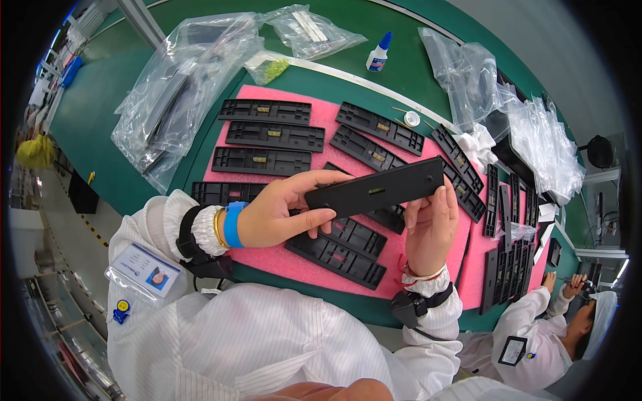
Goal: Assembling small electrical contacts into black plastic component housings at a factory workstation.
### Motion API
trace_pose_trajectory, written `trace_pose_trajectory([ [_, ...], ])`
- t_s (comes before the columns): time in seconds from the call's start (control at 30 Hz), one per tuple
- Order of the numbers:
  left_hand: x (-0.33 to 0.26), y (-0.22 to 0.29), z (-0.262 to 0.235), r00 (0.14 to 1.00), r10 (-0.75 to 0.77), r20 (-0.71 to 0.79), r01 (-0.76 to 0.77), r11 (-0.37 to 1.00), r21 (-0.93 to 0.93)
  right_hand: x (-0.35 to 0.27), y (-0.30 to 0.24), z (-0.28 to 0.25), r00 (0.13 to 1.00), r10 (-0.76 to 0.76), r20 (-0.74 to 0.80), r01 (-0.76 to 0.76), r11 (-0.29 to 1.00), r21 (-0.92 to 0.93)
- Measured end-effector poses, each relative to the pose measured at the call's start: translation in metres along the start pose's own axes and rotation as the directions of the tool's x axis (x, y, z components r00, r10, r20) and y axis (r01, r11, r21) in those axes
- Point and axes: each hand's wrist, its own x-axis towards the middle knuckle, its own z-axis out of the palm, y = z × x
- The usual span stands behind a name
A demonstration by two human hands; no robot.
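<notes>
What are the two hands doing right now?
Left hand: closed on the left end of the black bar.
Right hand: closed on the bar's right end.

Viewpoint: worn on the person's head, a wide fisheye.
Facing: steeply down over the pink foam mat (pixel 304 264) and green table (pixel 100 113).
Nearness: close, hands fill the centre.

Bench clutter around a pink foam mat

A glue bottle (pixel 378 53) stood at twelve o'clock on the green table (pixel 100 113), clear plastic bags (pixel 180 80) lay at ten and two, black plastic strips (pixel 267 137) lined the pink foam mat (pixel 428 267), and a co-worker (pixel 555 327) sat at four.
</notes>
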Motion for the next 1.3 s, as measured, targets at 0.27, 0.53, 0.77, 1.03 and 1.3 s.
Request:
trace_pose_trajectory([
  [0.27, -0.001, -0.002, -0.002, 0.999, -0.026, 0.032, 0.026, 1.000, 0.007, -0.002, 0.001, 0.001, 1.000, -0.020, -0.006, 0.020, 1.000, -0.001],
  [0.53, -0.001, 0.000, -0.001, 0.996, -0.065, 0.066, 0.065, 0.998, 0.005, -0.008, 0.003, -0.004, 0.979, 0.064, 0.192, -0.058, 0.998, -0.036],
  [0.77, -0.006, 0.007, 0.001, 0.999, -0.039, 0.004, 0.039, 0.999, 0.022, -0.005, -0.013, 0.002, 0.979, 0.165, 0.120, -0.160, 0.986, -0.043],
  [1.03, -0.007, 0.002, -0.004, 0.947, 0.185, -0.262, -0.209, 0.976, -0.068, -0.007, -0.018, 0.017, 0.781, 0.475, 0.405, -0.349, 0.870, -0.347],
  [1.3, -0.003, 0.003, 0.001, 0.981, 0.138, -0.135, -0.161, 0.970, -0.182, -0.008, -0.006, 0.018, 0.684, 0.538, 0.493, -0.291, 0.821, -0.491],
])
